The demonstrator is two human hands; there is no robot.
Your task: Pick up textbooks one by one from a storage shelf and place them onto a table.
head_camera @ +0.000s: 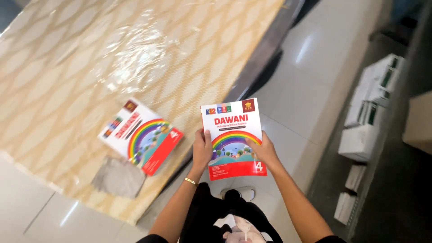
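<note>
One rainbow-cover book, gripped at its lower edges by the left hand and right hand, held up over the floor beside the table. A matching stack of books lies on the table next to a grey cloth.

A low table spreads wide, covered in a beige wavy-patterned cloth under glossy clear plastic. A second rainbow-covered red-and-white booklet lies near its edge, partly over a crumpled grey cloth. White glossy floor tiles lie beyond. Stacks of white books line the right side.
</note>
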